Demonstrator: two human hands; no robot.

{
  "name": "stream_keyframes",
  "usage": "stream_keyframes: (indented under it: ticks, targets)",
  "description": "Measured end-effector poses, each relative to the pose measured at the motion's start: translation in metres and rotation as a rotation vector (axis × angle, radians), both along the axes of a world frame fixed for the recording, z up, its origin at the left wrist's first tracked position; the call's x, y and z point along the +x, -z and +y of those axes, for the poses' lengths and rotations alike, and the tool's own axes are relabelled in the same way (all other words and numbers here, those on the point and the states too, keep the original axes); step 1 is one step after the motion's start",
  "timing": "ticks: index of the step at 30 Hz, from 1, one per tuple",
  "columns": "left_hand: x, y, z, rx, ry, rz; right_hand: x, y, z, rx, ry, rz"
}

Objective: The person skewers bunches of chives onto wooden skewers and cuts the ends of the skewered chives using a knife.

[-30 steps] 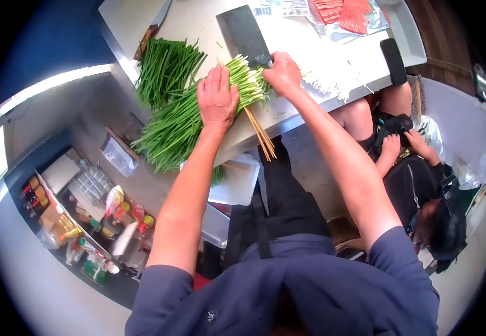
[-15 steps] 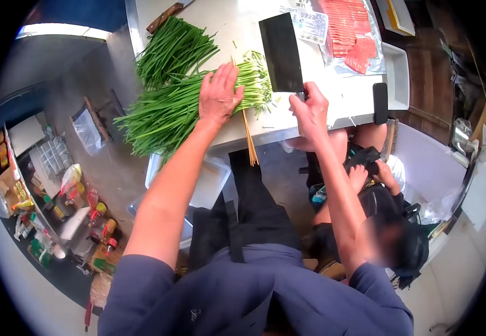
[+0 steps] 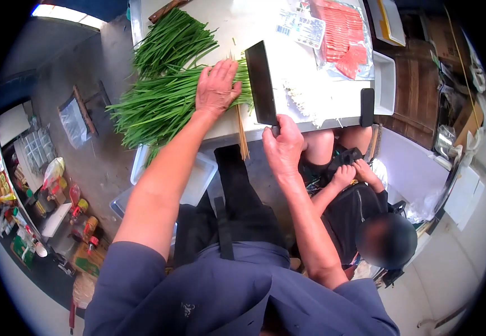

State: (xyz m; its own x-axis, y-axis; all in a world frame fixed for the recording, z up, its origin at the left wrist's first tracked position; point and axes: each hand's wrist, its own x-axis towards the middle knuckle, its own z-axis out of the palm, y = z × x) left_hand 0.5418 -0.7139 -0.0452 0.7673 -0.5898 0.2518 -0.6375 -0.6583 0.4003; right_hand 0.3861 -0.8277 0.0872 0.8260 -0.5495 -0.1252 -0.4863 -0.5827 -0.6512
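Note:
My left hand (image 3: 217, 88) lies flat, fingers stretched out, on a bundle of green chives (image 3: 153, 106) near its pale cut end. My right hand (image 3: 283, 144) is closed round the handle of a cleaver (image 3: 261, 84). Its dark, broad blade stands at the right end of the bundle, close to my left fingers. Cut white stem ends (image 3: 301, 101) are scattered to the right of the blade. Several thin wooden sticks (image 3: 242, 134) poke out below my left hand past the table's edge. Behind lies a second pile of chives (image 3: 175, 42).
Packs of sliced red meat (image 3: 341, 39) and a printed label sheet (image 3: 300, 28) lie on the white table (image 3: 237, 22). A dark phone-like slab (image 3: 367, 107) is at its right edge. Another person (image 3: 355, 207) sits close by on the right. Plastic bins (image 3: 198, 173) stand below.
My right hand has brought the cleaver left and lower, against the chives. The white stem ends now lie apart from the bundle, on the right. My left hand stays on the bundle.

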Motion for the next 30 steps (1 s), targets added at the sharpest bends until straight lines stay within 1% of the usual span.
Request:
stream_keyframes:
  ticks: [6, 8, 9, 11, 13, 16, 18, 21, 27, 29, 30]
  targets:
    - [0.000, -0.005, 0.000, -0.003, 0.019, -0.011, -0.004, 0.004, 0.004, -0.055, -0.020, -0.001]
    - [0.000, -0.005, 0.000, -0.006, 0.014, -0.011, -0.003, 0.002, 0.004, 0.032, -0.041, -0.020]
    - [0.000, -0.006, -0.001, -0.009, 0.011, -0.009, -0.003, 0.002, 0.004, 0.032, -0.041, -0.019]
    - [0.001, -0.009, -0.001, -0.013, 0.016, 0.018, -0.004, 0.001, 0.004, 0.308, 0.008, 0.082]
    - [0.001, -0.009, -0.002, -0.018, 0.026, 0.040, -0.007, 0.005, 0.005, 0.331, 0.008, 0.111]
    - [0.001, -0.011, -0.001, -0.013, 0.024, -0.004, -0.007, 0.007, 0.006, 0.382, 0.031, 0.133]
    - [0.001, -0.012, -0.001, 0.001, 0.044, 0.032, -0.009, 0.007, 0.007, 0.406, 0.062, 0.128]
    - [0.001, -0.012, -0.001, -0.002, 0.046, 0.002, -0.010, 0.004, 0.008, 0.412, 0.061, 0.052]
    - [0.001, -0.012, -0.003, 0.020, 0.037, 0.006, -0.009, -0.001, 0.009, 0.402, 0.059, 0.105]
    - [0.001, -0.011, -0.002, 0.015, 0.041, 0.007, -0.006, -0.007, 0.008, 0.420, 0.069, 0.193]
    - [0.001, -0.011, -0.002, 0.009, 0.045, 0.008, -0.006, -0.006, 0.007, 0.421, 0.069, 0.191]
